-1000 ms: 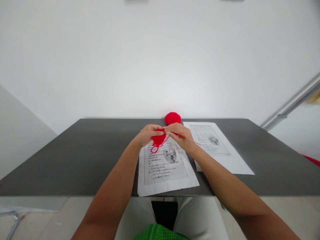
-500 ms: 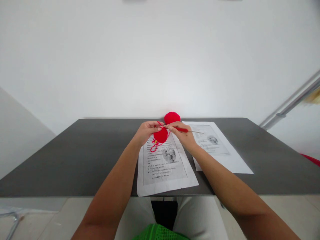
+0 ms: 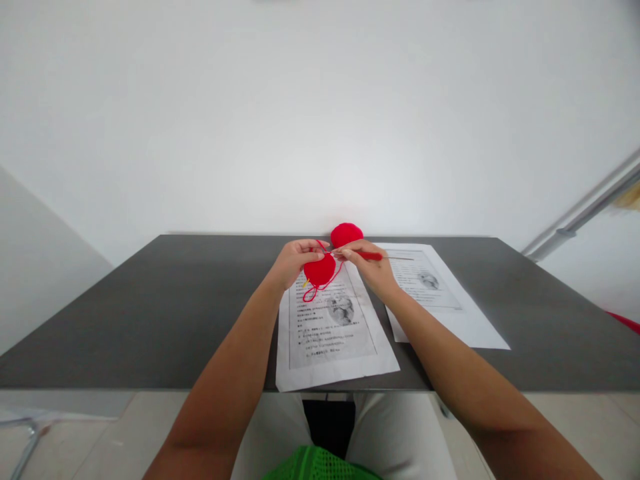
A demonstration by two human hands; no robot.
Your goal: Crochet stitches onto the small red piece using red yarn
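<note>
A round red crocheted piece (image 3: 320,269) hangs from the fingers of my left hand (image 3: 297,261), which pinch its upper edge. My right hand (image 3: 369,265) is closed round a hook with a red handle (image 3: 370,255); its thin metal shaft sticks out to the right, and its other end meets the top of the piece. Red yarn runs over my left fingers, and a loop of it dangles below the piece beside a small yellow marker (image 3: 306,283). Behind my right hand sits a red yarn ball (image 3: 346,234).
Beneath my hands a printed sheet (image 3: 333,347) lies on the dark table (image 3: 220,267). A second printed sheet (image 3: 450,320) is under my right forearm. A white wall stands behind, with a metal pole (image 3: 590,213) at the right.
The red piece has turned slightly and shows more of its face, with the loop below it shifted. My right hand and the hook have moved a little to the right.
</note>
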